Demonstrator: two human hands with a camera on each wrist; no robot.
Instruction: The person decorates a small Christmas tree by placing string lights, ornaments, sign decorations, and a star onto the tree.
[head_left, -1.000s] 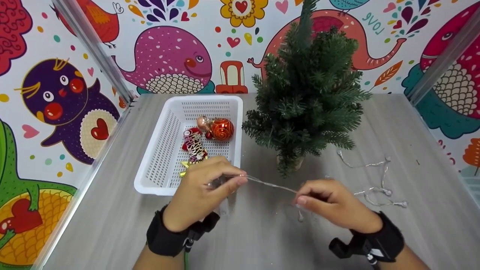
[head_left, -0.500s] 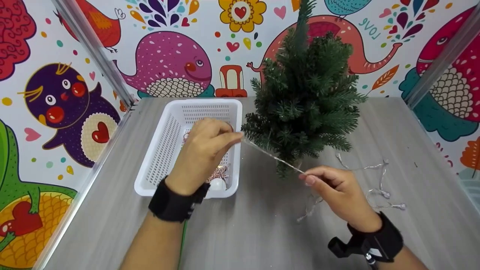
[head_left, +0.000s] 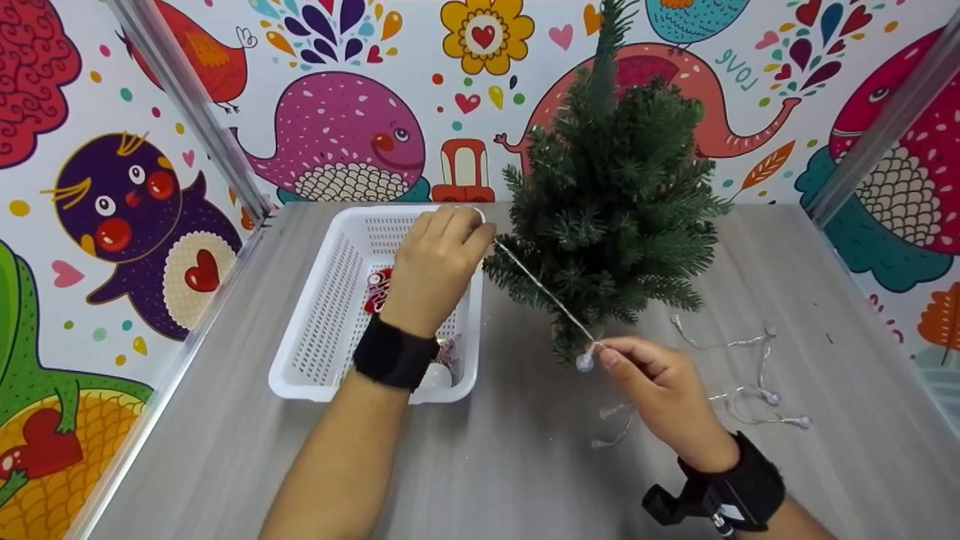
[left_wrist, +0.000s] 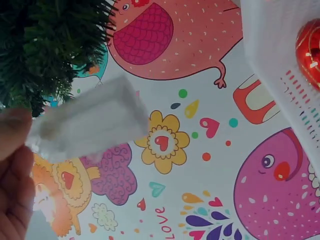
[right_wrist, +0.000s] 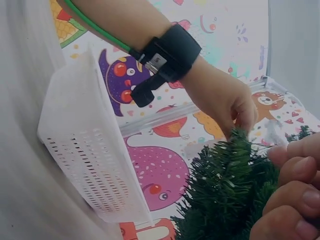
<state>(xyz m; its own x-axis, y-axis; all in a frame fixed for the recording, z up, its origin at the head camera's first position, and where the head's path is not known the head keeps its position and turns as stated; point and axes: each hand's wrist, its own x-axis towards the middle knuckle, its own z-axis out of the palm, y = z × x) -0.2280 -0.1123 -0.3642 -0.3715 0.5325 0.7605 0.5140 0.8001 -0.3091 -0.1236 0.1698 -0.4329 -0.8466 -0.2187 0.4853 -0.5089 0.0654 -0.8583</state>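
Observation:
A clear wire of string lights (head_left: 546,294) stretches slantwise between my two hands, in front of a small green Christmas tree (head_left: 615,202). My left hand (head_left: 442,259) holds its upper end over the basket's right rim, by the tree's left branches. In the left wrist view, a blurred whitish rectangular piece (left_wrist: 95,122) extends from the left fingers; its kind is unclear. My right hand (head_left: 664,386) pinches the wire lower down, before the tree's base, with a clear bulb (head_left: 584,362) hanging beside the fingertips. More of the string trails on the table to the right.
A white perforated basket (head_left: 296,337) stands left of the tree, holding a red ornament (head_left: 377,289), a white ball (head_left: 435,377) and other decorations partly hidden by my left arm. Printed walls (head_left: 225,315) with metal corner posts close off the back and sides.
My left hand has risen and moved away from me, up beside the tree, carrying its end of the string. The wire now slopes more steeply. My right hand has shifted only slightly, still pinching.

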